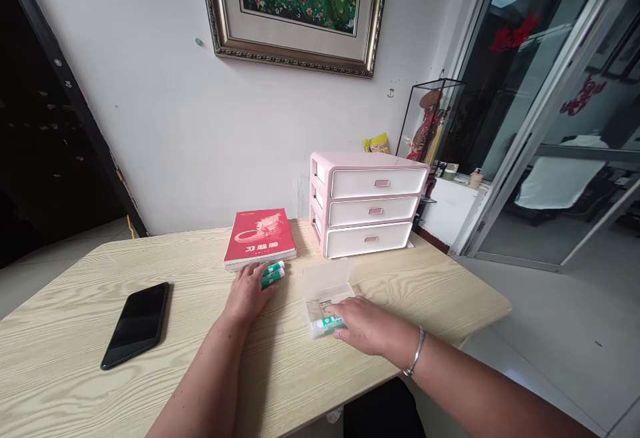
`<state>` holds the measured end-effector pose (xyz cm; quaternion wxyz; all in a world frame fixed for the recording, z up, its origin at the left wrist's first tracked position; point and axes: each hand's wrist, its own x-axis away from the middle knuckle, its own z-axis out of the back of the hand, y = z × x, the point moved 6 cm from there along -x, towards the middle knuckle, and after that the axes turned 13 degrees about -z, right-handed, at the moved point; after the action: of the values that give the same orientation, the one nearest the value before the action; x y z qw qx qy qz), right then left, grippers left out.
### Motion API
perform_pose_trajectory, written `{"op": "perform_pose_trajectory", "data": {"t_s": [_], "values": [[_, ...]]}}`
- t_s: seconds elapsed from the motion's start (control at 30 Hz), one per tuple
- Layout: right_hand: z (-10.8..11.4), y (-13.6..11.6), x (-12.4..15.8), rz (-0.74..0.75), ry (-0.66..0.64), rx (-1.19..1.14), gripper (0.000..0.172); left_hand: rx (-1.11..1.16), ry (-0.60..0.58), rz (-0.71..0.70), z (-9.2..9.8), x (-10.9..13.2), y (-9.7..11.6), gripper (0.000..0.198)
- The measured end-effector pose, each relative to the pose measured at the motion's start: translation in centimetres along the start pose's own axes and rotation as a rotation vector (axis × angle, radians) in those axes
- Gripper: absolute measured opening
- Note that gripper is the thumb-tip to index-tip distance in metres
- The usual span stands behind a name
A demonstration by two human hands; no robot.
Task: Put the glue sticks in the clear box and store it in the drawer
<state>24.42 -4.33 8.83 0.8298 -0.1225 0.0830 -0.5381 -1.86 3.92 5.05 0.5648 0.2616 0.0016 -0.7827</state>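
Just in front of the red book, my left hand point(247, 297) is closed around the near ends of two green-and-white glue sticks point(273, 278), which lie side by side on the table. Over an open clear plastic box point(310, 308), my right hand point(367, 325) has its fingers on another green-and-white glue stick point(327, 324). That stick lies along the box's front side, its right end hidden by my hand. The box's lid point(327, 273) is tipped back, away from me.
A red book point(261, 233) lies beyond my left hand. The pink-and-white drawer unit point(373, 211) stands behind the box. A black phone point(136, 325) lies at the left on the wooden table point(200, 251). A framed picture point(295, 51) hangs on the wall.
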Motion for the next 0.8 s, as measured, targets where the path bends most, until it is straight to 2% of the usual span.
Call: {"op": "perform_pose_trajectory", "data": {"t_s": [0.1,0.2,0.37,0.63,0.8], "values": [[-1.2,0.1,-0.7,0.068,-0.036,0.094,0.022,0.127,0.126,-0.018,0.9,0.6,0.3,0.053],[-1.8,0.6,-1.4,0.052,-0.045,0.065,0.024,0.264,0.2,0.071,1.6,1.2,0.0,0.054],[-2.2,1.3,-2.0,-0.02,-0.06,-0.012,0.034,0.515,0.244,0.276,2.0,2.2,-0.8,0.053],[-2.4,2.4,-2.3,-0.12,-0.035,-0.177,0.04,0.652,0.263,0.304,2.5,2.7,0.5,0.045],[-1.3,1.8,-1.9,-0.113,-0.066,-0.294,0.023,0.731,0.281,0.321,2.8,2.9,1.1,0.047]]}}
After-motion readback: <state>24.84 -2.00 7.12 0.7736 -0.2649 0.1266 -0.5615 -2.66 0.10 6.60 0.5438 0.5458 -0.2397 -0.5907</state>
